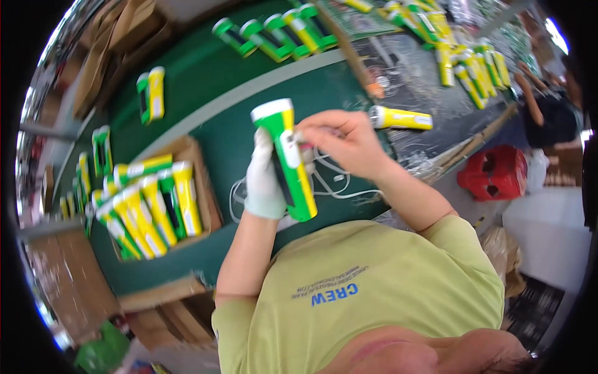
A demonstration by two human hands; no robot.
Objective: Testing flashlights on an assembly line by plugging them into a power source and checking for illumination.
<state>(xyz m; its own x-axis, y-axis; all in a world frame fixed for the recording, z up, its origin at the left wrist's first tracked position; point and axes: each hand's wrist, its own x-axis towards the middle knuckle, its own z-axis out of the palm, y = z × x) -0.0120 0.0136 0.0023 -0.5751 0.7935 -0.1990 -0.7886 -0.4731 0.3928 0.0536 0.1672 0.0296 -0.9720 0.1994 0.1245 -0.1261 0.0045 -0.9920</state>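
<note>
A green and yellow flashlight (290,163) with a white head stands slightly tilted in front of me. My left hand (261,184), in a white glove, is wrapped round its body from the left. My bare right hand (350,142) is at the flashlight's right side, near its switch area, with thumb and fingers pinched together. Something small and pinkish shows at those fingertips, too blurred to name. Behind and below the flashlight, a white cable (352,193) lies in loops on the green table (240,258).
On the left, a cardboard box (210,187) holds several flashlights. More flashlights lie on the green belt (193,75) beyond. One yellow flashlight (405,118) rests on the dark bench at right, with a pile farther back. A red stool (495,171) and another person (551,103) are at far right.
</note>
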